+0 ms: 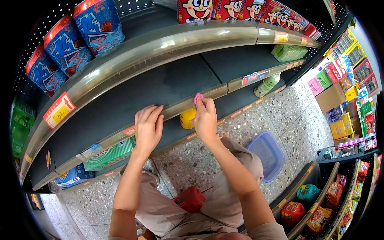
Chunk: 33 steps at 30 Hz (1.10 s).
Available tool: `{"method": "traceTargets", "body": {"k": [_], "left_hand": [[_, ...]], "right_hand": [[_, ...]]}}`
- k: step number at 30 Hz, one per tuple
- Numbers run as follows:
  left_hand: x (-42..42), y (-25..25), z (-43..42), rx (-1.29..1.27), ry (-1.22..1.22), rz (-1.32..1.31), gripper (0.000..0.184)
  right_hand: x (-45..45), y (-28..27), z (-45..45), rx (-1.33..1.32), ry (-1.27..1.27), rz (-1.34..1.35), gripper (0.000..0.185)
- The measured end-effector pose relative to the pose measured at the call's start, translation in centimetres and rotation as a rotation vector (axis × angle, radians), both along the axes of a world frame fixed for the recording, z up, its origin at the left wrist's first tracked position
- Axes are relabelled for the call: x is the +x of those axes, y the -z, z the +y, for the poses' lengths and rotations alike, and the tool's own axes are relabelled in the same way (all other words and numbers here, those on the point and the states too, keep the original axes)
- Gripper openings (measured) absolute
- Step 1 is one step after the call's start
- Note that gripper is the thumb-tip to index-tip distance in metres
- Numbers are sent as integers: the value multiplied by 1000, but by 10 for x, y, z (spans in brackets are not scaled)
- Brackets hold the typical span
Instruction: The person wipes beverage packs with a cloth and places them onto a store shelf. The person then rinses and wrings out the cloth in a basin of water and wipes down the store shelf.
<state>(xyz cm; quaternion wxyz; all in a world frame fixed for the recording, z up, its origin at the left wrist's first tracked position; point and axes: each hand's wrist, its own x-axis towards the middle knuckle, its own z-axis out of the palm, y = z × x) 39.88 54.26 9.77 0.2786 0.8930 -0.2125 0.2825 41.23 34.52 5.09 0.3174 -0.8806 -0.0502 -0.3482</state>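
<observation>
A crumpled pink cloth [197, 98] is pinched in my right hand [206, 119], pressed against the clear front strip [176, 108] of a lower shelf. My left hand [147, 127] rests on the same strip further left, fingers stretched over its top edge, holding nothing. Between the two hands a round yellow item [187, 119] sits on the shelf below, partly hidden by my right hand. The dark shelf board [160, 86] behind the strip is bare in front of my hands.
Blue snack bags [98, 26] and red cartoon-face packs [195, 10] stand on the upper shelf. A green box [110, 156] and a green-white bottle [267, 85] are low down. A blue plastic basin [267, 156] is on the speckled floor, with snack racks [320, 200] behind.
</observation>
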Motion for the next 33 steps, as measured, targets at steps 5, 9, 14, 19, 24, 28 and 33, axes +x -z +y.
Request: {"method": "traceTargets", "body": {"k": [5, 9, 14, 19, 24, 28, 33], "left_hand": [[-1, -1, 1, 3, -4, 2, 24], [-1, 0, 2, 3, -4, 0, 24], [0, 1, 2, 7, 3, 1, 24], [-1, -2, 1, 3, 0, 13, 24], [-1, 0, 2, 9, -4, 13, 23], [-1, 0, 2, 17, -5, 12, 23], [-1, -1, 4, 14, -7, 16, 23]], "right_hand": [[-3, -3, 5, 24, -23, 17, 37], [-6, -4, 7, 27, -53, 28, 39], [-3, -4, 1, -51, -50, -48, 36], [-1, -3, -7, -108, -61, -34, 37], [-1, -2, -12, -136, -60, -28, 37], [0, -1, -15, -128, -51, -32, 37], [3, 0, -25, -121, -18, -33, 38]]}}
